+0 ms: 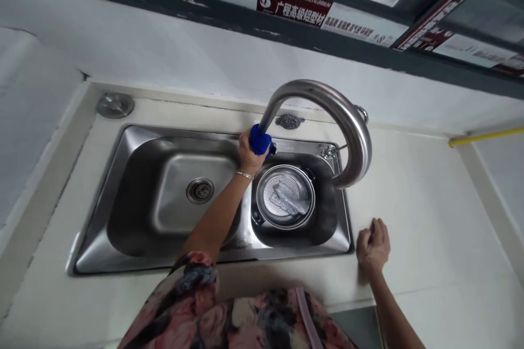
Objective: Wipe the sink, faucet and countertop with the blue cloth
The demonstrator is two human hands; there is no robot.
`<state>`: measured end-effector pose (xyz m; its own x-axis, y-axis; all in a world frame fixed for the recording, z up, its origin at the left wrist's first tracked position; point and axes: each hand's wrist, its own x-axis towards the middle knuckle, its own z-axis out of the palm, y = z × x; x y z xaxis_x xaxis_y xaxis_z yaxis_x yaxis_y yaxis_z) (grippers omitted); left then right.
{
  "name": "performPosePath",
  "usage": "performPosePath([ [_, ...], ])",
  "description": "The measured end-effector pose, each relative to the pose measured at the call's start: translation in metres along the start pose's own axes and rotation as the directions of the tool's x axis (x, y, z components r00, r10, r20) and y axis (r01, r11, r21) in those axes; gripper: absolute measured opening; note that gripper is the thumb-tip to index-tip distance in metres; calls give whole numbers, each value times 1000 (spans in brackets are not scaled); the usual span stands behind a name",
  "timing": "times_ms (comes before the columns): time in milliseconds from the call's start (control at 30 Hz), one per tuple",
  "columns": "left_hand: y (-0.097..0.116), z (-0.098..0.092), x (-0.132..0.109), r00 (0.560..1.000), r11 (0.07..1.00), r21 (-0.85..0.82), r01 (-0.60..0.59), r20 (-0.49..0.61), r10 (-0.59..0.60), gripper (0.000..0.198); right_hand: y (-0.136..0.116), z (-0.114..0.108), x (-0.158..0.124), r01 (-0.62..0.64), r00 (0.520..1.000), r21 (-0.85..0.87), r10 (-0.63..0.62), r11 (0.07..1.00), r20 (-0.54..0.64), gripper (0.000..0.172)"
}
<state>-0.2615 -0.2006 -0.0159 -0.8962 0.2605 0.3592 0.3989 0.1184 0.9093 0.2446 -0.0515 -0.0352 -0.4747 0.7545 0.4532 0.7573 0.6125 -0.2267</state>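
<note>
My left hand (249, 152) is closed around a blue sponge or cloth (259, 139), pressed against the lower part of the curved steel faucet (315, 90). Its exact kind is unclear, since my fingers cover part of it. The faucet arches over to the right. Beside the sink, my right hand (373, 245) rests on the pale countertop (426, 202); its fingers are loosely curled, with a gap at the thumb and nothing visible in them. In the right basin stands a steel pot (308, 218) with a perforated insert and crumpled silvery material (289, 196) inside.
The left basin (176, 202) of the steel sink has a drain (200, 191). A dark scouring pad (290, 121) lies behind the faucet. A round metal fitting (115, 105) sits at the back left. A yellow pipe (487, 137) runs along the right wall.
</note>
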Motion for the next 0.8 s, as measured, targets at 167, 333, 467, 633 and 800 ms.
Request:
performPosePath([
  [167,-9,-4,7,997,998,32,-61,55,59,78,-1,-2,0,-16,1000,-22,16,1000,11,59],
  [333,-5,-6,6,998,998,58,15,65,-19,74,-1,0,1,-10,1000,-15,10,1000,1,59],
  [467,-3,-7,1,997,997,45,66,42,-68,73,-4,2,3,-20,1000,11,20,1000,0,59],
  [633,-11,-15,-14,991,990,59,131,14,-132,74,-7,4,6,-30,999,20,30,999,-20,60],
  [800,-26,-35,-23,986,984,142,112,109,-128,66,-5,7,7,-12,999,28,13,1000,-44,60],
])
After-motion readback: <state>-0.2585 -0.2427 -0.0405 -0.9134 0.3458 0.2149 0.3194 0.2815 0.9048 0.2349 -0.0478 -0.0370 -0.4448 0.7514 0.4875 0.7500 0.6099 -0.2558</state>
